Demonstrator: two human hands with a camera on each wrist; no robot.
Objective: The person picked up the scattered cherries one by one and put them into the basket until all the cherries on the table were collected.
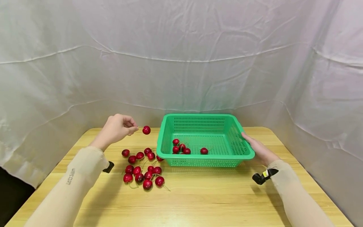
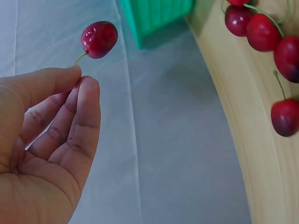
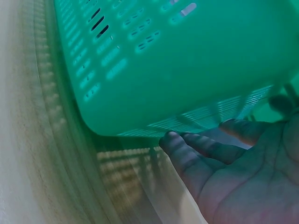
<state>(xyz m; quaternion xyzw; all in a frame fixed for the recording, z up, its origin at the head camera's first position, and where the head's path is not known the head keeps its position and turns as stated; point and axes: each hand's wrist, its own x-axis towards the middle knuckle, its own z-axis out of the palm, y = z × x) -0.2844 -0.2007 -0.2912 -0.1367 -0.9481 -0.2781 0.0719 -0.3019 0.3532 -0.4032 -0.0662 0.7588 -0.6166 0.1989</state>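
Note:
My left hand [image 1: 119, 127] pinches a red cherry [image 1: 146, 130] by its thin stem between thumb and fingertips, above the table's back left part. In the left wrist view that cherry [image 2: 99, 39] hangs off the fingertips, clear of the hand. At the right end of a green plastic basket [image 1: 205, 157], my right hand [image 1: 259, 148] holds the side, thumb at the rim. The right wrist view shows its fingers [image 3: 184, 154] against the outer wall. Several cherries [image 1: 186, 151] lie inside the basket, mostly toward its left.
Many loose cherries, some with stems, lie in a group [image 1: 147, 184] on the wooden table [image 1: 193, 201], left of the basket. One cherry [image 1: 159, 158] sits right by the basket's left wall. White cloth [image 1: 198, 78] hangs behind the table and along its sides.

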